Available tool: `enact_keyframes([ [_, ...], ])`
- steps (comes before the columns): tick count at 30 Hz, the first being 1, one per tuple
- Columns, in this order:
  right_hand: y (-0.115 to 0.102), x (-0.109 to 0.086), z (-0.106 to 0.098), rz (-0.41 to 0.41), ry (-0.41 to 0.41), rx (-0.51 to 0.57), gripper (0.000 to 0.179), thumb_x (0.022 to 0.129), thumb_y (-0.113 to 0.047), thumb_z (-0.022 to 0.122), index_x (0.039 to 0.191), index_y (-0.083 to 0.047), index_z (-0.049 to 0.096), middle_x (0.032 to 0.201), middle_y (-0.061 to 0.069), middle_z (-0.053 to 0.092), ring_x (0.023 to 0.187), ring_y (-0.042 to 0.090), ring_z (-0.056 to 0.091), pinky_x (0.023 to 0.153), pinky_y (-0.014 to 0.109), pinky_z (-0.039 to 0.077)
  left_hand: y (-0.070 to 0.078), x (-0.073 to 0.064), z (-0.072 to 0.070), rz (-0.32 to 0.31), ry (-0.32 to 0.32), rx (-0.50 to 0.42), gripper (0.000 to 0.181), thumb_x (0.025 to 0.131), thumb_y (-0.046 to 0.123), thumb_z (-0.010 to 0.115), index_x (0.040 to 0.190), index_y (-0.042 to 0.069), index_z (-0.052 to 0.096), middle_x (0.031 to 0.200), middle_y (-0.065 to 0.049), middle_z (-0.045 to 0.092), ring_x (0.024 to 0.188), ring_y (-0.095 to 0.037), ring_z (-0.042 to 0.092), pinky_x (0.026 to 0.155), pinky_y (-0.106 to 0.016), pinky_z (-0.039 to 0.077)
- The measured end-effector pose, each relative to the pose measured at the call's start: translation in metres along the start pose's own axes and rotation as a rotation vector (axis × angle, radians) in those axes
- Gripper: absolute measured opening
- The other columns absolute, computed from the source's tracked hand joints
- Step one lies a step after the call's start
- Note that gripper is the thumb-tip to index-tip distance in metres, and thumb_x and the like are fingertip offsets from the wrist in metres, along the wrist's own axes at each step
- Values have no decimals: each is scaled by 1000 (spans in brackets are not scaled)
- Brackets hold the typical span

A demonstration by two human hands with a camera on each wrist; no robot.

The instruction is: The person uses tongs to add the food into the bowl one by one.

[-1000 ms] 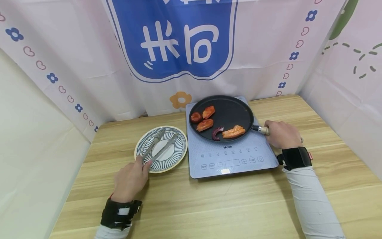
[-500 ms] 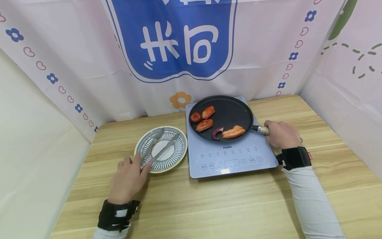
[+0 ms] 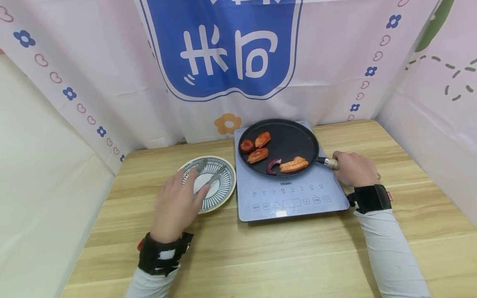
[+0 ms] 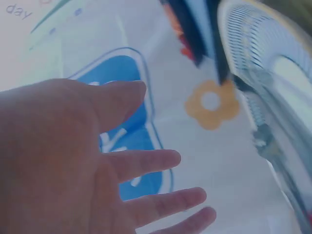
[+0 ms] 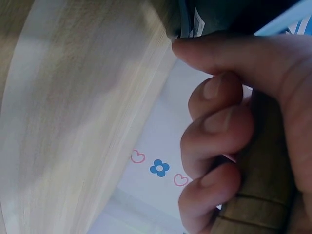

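My left hand (image 3: pixel 177 205) is over the near left side of a patterned plate (image 3: pixel 228 194), its fingers extended and apart in the left wrist view. Metal tongs (image 3: pixel 216 176) lie on the plate with their arms spread, partly hidden by that hand. In the left wrist view the tongs (image 4: pixel 278 131) are clear of the fingers. My right hand (image 3: pixel 356 169) grips the wooden handle (image 5: pixel 263 161) of a black frying pan (image 3: pixel 292 140). In the pan are two reddish chicken wing pieces (image 3: pixel 258 155), a round brown-red piece (image 3: pixel 247 146), a purple tentacle (image 3: pixel 273 167) and an orange salmon-like piece (image 3: pixel 294 164).
Under the pan stands a pale blue induction cooker (image 3: pixel 268 196) with printed touch controls, right of the plate. The wooden table (image 3: pixel 261 256) ends at a printed cloth (image 3: pixel 316 54) along the back. Pale cloth walls border both sides.
My left hand has let go of the tongs' near end, its fingers spreading, and has moved forward and right over the plate. The right hand keeps its grip on the pan handle.
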State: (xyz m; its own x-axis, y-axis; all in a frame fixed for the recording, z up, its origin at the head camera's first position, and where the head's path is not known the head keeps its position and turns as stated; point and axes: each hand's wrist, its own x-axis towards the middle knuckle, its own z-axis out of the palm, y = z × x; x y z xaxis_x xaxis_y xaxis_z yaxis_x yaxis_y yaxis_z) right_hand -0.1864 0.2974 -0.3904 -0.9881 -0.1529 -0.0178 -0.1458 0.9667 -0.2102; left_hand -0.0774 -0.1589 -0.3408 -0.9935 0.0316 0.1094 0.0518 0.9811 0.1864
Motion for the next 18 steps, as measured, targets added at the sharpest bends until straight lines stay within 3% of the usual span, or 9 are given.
enact_keyframes([
  [9,6,-4,-4,-33,-3,26,21,90,-9,70,110,-3,68,83,12,67,71,28,57,60,44,45,38,17,-10,16,-90,-71,73,109,57,46,167,17,30,174,-24,21,161,-47,18,125,-74,13],
  [15,6,-11,-13,-5,-55,118,39,90,-9,71,127,-2,66,97,18,69,80,31,59,66,46,47,51,28,-15,1,-157,-112,76,108,60,44,170,22,22,177,-20,10,164,-45,7,126,-74,3],
  [18,1,-17,-20,-16,-80,146,52,92,-11,69,141,2,58,115,27,67,94,39,61,77,56,51,57,34,-16,-19,-186,-122,79,107,64,42,171,25,18,178,-19,6,165,-45,1,124,-75,-4],
])
